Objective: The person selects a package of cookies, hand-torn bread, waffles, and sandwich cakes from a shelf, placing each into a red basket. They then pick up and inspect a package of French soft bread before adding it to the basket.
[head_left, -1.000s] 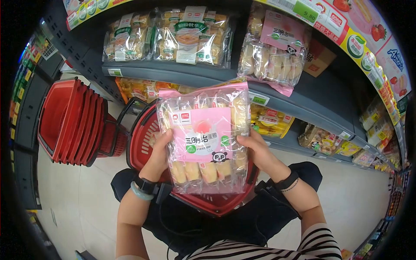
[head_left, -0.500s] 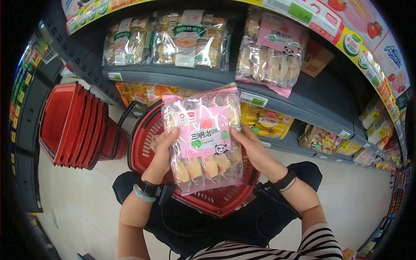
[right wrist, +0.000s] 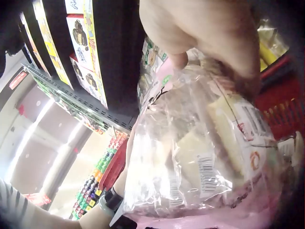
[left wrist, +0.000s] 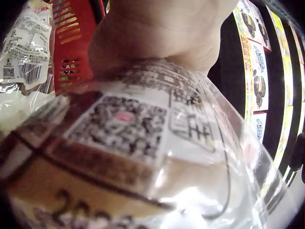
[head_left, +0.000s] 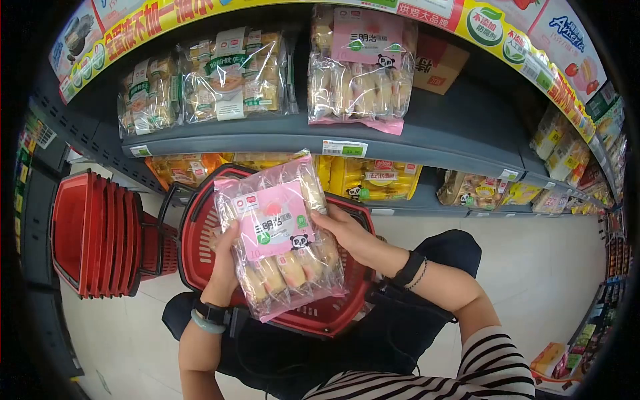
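Observation:
A clear, pink-edged bag of individually wrapped sandwich cakes (head_left: 277, 223), with a pink panda label, is held tilted over a red shopping basket (head_left: 200, 233). My left hand (head_left: 224, 260) grips its left edge, and my right hand (head_left: 345, 235) grips the right edge with the thumb on the front. In the left wrist view, the back of the bag shows a printed QR code (left wrist: 119, 124). Wrapped cakes with barcodes press against the clear film (right wrist: 200, 157) in the right wrist view. Another package (left wrist: 28, 47) with a white printed label lies in the basket.
Red baskets (head_left: 93, 233) stand stacked at the left. On the shelf ahead sit a similar pink-labelled bag (head_left: 363, 73), green-and-white labelled bread packs (head_left: 230, 80) and a cardboard box (head_left: 440, 65). Yellow packages (head_left: 377, 180) lie on the lower shelf, behind the basket.
The head view has swung to the right, so shelf and baskets sit further left. The bag, still in both hands, has tilted more, its top leaning left.

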Action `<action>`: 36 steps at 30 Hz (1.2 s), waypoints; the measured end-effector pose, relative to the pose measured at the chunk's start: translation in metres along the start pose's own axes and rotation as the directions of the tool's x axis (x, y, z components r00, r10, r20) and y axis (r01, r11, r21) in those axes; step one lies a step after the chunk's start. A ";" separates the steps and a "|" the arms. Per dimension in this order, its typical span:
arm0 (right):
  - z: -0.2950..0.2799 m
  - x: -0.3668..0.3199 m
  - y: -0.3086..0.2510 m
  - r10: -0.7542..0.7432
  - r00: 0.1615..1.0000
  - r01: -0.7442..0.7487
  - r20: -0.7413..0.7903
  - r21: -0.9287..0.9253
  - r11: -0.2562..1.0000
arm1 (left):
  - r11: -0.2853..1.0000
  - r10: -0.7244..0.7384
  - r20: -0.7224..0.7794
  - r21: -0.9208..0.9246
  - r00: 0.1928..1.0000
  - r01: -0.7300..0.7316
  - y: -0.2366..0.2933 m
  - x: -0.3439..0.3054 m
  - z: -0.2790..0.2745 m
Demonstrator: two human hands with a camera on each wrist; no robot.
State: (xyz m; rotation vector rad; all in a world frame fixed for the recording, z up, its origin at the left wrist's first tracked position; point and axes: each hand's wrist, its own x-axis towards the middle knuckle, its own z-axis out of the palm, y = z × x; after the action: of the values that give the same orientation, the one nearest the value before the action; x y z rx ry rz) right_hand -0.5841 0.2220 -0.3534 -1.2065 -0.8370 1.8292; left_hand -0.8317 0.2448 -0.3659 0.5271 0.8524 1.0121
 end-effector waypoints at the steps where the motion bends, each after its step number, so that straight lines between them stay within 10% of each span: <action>1: 0.000 0.000 0.000 0.020 1.000 -0.020 -0.013 0.003 1.000 | 1.000 -0.009 -0.008 0.018 1.000 0.009 -0.001 0.001 -0.003; 11: 0.004 -0.008 -0.007 -0.060 0.998 0.058 0.020 0.089 0.994 | 1.000 -0.028 0.036 0.005 0.999 0.028 0.003 -0.003 0.011; 16: 0.012 -0.010 -0.006 -0.353 0.934 0.346 0.045 -0.352 0.870 | 1.000 0.000 0.174 -0.026 0.985 0.005 0.014 -0.009 0.022; 24: 0.008 -0.023 -0.034 -0.344 0.939 0.340 0.006 -0.165 0.926 | 0.994 0.098 0.117 -0.049 0.988 -0.093 0.000 -0.006 -0.004; 26: 0.004 -0.022 -0.035 -0.448 0.894 0.437 -0.021 -0.178 0.881 | 0.930 0.238 0.173 0.244 0.956 -0.276 -0.003 -0.009 -0.001; 36: -0.030 -0.045 -0.086 -0.485 0.874 0.485 -0.032 0.032 0.874 | 0.877 0.315 0.182 0.318 0.931 -0.359 0.031 -0.027 0.122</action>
State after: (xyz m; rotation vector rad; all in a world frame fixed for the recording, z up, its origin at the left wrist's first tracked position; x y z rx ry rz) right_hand -0.5234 0.2276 -0.2716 -0.8860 -0.9840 1.4086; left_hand -0.7552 0.2345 -0.2631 1.0616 0.8472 1.1372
